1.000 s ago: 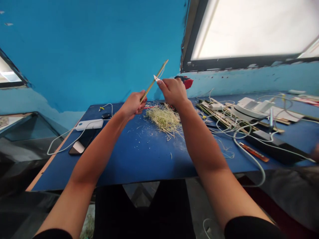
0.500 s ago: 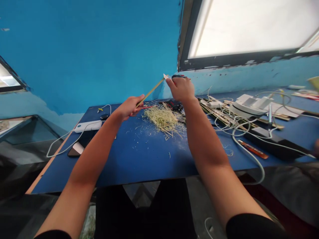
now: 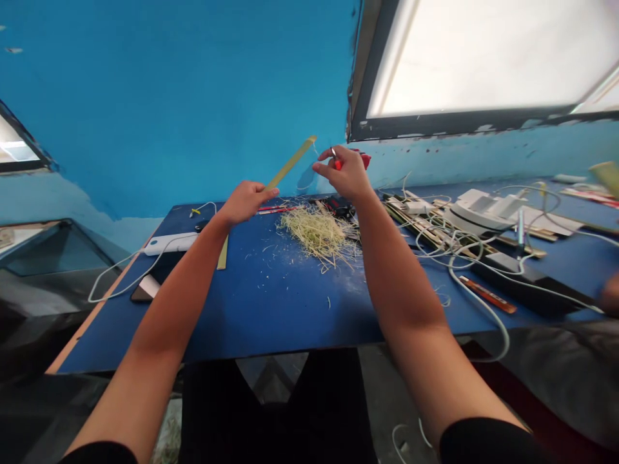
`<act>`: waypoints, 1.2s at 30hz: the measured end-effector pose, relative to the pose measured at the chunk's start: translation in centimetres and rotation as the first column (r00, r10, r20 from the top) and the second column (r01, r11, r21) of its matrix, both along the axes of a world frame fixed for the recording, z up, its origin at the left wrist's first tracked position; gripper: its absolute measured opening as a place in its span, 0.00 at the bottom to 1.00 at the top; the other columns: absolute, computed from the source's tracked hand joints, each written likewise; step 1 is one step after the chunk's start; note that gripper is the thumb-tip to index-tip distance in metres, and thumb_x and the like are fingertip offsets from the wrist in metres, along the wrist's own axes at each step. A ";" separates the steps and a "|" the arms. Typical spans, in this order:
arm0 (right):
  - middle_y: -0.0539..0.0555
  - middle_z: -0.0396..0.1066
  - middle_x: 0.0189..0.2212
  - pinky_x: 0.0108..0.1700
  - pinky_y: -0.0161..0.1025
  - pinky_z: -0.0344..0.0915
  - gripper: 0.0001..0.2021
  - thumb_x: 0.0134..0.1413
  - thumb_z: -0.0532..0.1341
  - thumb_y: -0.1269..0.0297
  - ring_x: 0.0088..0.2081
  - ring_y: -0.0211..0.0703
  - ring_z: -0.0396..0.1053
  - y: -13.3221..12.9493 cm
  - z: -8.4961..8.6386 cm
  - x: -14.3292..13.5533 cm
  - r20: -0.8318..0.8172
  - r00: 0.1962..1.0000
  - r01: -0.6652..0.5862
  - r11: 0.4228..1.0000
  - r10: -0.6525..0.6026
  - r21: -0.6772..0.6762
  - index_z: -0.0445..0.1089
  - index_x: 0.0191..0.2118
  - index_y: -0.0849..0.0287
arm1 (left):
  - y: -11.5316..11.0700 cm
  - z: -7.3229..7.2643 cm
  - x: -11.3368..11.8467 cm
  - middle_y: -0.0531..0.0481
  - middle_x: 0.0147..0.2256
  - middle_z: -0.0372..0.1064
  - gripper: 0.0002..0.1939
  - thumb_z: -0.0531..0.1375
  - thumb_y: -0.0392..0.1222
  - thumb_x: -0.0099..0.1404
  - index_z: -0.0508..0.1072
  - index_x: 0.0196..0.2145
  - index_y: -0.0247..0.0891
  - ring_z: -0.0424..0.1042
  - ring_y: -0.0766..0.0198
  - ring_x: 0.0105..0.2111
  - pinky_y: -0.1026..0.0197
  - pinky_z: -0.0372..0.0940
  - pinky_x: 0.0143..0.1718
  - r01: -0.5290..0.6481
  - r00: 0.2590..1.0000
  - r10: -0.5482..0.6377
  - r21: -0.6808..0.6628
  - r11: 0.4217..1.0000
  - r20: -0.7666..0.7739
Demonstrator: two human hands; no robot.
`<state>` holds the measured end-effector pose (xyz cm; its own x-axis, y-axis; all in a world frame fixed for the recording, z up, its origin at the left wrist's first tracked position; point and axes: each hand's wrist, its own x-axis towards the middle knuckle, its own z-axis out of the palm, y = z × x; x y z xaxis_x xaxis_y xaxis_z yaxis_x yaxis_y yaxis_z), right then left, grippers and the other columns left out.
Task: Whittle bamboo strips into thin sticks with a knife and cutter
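My left hand (image 3: 247, 201) is closed around the lower end of a flat yellow-green bamboo strip (image 3: 291, 162). The strip slants up to the right, and a thin curled shaving hangs from its far tip. In my right hand (image 3: 347, 173) is a red-handled knife (image 3: 363, 158), partly hidden by the fingers. That hand is just right of the strip's tip, apart from it. Below and between the hands, a heap of pale bamboo shavings (image 3: 316, 233) lies on the blue table (image 3: 280, 316). Another strip (image 3: 223, 255) lies beside my left forearm.
At left are a white power strip (image 3: 171, 243) with its cord and a phone (image 3: 142, 290). Tangled white cables (image 3: 464, 248), several bamboo pieces, a white model boat (image 3: 483, 209) and an orange-brown cutter (image 3: 488, 294) crowd the right. Another person's hand (image 3: 610, 295) shows blurred at the right edge.
The strip has turned so its broad face shows. My right hand has come off its tip and tilted, and a shaving now dangles there. My left hand has shifted slightly left.
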<state>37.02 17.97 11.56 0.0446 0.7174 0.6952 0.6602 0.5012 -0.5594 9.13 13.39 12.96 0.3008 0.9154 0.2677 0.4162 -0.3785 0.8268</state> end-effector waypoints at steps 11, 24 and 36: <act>0.47 0.60 0.22 0.30 0.42 0.60 0.09 0.62 0.67 0.56 0.26 0.40 0.61 1.0 0.7 -2.3 -0.365 0.931 0.031 0.999 -0.024 0.012 0.73 0.35 0.55 | -0.6 0.4 -0.2 0.59 0.12 0.54 0.27 0.68 0.43 0.70 0.61 0.18 0.42 0.51 0.74 0.12 0.66 0.45 0.15 0.050 0.997 -0.049 0.014 0.999 -0.060; 0.52 0.71 0.26 0.35 0.45 0.63 0.25 0.63 0.65 0.37 0.28 0.45 0.67 0.2 0.1 -1.8 -0.124 0.989 0.080 0.996 -0.084 -0.034 0.77 0.48 0.56 | 0.5 -0.4 0.1 0.58 0.20 0.64 0.09 0.57 0.37 0.78 0.77 0.42 0.34 0.52 0.76 0.12 0.66 0.46 0.15 0.182 0.934 -0.109 -0.191 0.965 0.339; 0.54 0.67 0.27 0.36 0.44 0.51 0.25 0.75 0.51 0.43 0.31 0.46 0.61 -4.4 0.9 -8.1 0.451 0.891 0.084 0.996 -0.060 -0.032 0.65 0.29 0.53 | -0.3 0.6 0.8 0.59 0.21 0.61 0.19 0.52 0.31 0.68 0.74 0.53 0.36 0.50 0.72 0.14 0.68 0.45 0.16 0.211 0.779 0.019 -0.291 0.933 0.626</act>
